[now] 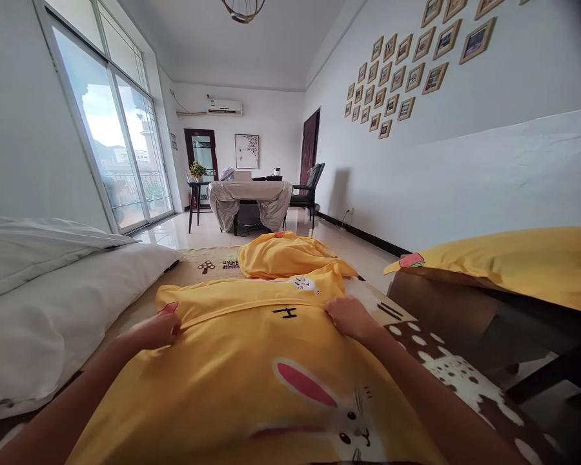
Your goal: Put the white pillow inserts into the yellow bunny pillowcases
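Note:
A yellow pillowcase (pixel 232 368) with a printed white rabbit lies spread before me, close to the camera. A folded band runs across its far part, near a black letter H. My left hand (pixel 161 330) is closed on the left end of this band. At the opposite end, my right hand (pixel 347 315) grips the fabric with curled fingers. Just beyond the pillowcase rests a crumpled yellow cloth (pixel 290 253). Whether a pillow fills the case, I cannot tell.
White pillows (pixel 77 310) are piled on the left. A yellow pillow (pixel 518 265) lies on a brown support at right. Patterned blanket (pixel 445 361) covers the surface under the pillowcase. Farther off stand a covered table (pixel 252 189) and a black chair (pixel 310 187).

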{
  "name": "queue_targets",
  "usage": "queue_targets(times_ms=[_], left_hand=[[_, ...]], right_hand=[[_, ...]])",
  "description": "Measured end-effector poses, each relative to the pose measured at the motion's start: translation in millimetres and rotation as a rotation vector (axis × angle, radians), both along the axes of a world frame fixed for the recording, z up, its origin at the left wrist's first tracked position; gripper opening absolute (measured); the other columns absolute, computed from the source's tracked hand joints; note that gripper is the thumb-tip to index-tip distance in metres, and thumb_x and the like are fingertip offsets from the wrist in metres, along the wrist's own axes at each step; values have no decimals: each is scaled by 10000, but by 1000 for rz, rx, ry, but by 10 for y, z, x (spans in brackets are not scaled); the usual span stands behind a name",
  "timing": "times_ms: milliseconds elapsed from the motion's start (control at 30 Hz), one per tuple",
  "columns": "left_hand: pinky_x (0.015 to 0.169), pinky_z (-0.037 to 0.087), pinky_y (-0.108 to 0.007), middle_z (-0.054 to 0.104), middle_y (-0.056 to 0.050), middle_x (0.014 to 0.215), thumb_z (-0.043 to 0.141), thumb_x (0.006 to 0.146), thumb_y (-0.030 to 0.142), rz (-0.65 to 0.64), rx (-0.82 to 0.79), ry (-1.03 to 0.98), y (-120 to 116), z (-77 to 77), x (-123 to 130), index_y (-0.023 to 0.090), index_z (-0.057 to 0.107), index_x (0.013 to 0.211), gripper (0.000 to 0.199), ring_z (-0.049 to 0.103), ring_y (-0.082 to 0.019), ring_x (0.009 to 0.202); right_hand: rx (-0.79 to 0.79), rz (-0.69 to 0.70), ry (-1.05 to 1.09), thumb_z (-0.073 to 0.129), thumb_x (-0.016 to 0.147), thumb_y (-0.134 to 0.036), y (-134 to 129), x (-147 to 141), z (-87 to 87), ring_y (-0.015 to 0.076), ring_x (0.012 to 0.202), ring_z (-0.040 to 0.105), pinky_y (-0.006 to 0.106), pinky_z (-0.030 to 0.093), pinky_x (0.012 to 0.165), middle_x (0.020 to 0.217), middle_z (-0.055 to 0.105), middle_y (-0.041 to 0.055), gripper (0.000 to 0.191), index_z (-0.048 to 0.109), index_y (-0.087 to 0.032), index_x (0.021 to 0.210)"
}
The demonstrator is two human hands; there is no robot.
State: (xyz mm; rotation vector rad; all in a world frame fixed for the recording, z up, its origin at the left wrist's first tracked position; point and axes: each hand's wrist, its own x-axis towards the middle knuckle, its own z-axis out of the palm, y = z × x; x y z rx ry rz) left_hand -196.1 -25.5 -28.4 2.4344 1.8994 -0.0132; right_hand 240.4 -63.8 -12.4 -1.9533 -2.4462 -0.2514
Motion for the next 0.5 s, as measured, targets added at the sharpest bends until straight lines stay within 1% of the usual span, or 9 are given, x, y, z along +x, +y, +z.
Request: queue_targets(times_ms=[67, 133, 200, 233, 300, 367, 433, 500], left_hand=[[666, 447, -294, 666, -64, 759, 463, 734, 194, -10, 58, -21, 31, 203, 208, 197, 619, 658, 173, 624, -225, 754], [742, 449, -330, 676, -83, 881, 389, 825, 213, -17, 151, -66, 106, 361, 529, 192, 632, 807, 244, 622, -237, 836], [853, 442, -350, 654, -109, 1091, 360, 884, 223, -29, 226, -132, 211, 434, 908, 181, 609, 1020, 286, 600, -242, 1002], [900, 435, -357, 625, -120, 1179, 359, 901, 211, -32, 248, -165, 266, 428, 1097, 170, 577, 1115, 308, 582, -237, 1067], [966, 422, -392, 568, -137, 1282, 359, 939, 203, -38, 274, -221, 361, 322, 1431, 140, 511, 1236, 339, 548, -230, 1152], [1006, 408, -444, 537, -143, 1327, 388, 967, 252, -42, 273, -260, 421, 115, 1669, 131, 486, 1280, 350, 522, -239, 1202], [1045, 378, -479, 520, -141, 1355, 422, 972, 302, -51, 255, -283, 445, -131, 1798, 135, 504, 1278, 358, 486, -251, 1253], [1087, 329, -497, 490, -141, 1395, 422, 975, 317, -52, 236, -300, 450, -340, 1838, 137, 508, 1286, 369, 432, -256, 1311]], right_hand=[[81, -9, 39, 425, 853, -59, 63, -151, 157, 277, 906, 635, 360, 402, 787, 921, 684, 179, 256, 674, -116, 872], [156, 9, 99, 354, 922, -127, 169, -389, 274, 273, 998, 600, 370, 381, 857, 1030, 662, 181, 315, 660, -122, 997], [189, 40, 163, 321, 971, -239, 299, -676, 304, 250, 1061, 572, 348, 367, 901, 1121, 643, 153, 348, 632, -151, 1100], [195, 54, 192, 320, 982, -298, 363, -818, 280, 241, 1100, 554, 339, 359, 924, 1177, 628, 135, 363, 604, -167, 1165], [189, 67, 239, 312, 987, -379, 468, -1061, 153, 231, 1176, 513, 339, 342, 966, 1299, 572, 119, 417, 530, -182, 1284], [158, 58, 272, 291, 990, -395, 531, -1218, -40, 232, 1237, 475, 360, 322, 1001, 1377, 518, 131, 458, 488, -168, 1336], [113, 45, 294, 286, 989, -379, 553, -1282, -238, 232, 1284, 440, 380, 296, 1034, 1410, 491, 142, 469, 480, -152, 1351], [80, 36, 310, 297, 984, -368, 556, -1284, -385, 225, 1318, 409, 386, 266, 1063, 1429, 475, 135, 472, 469, -152, 1367]])
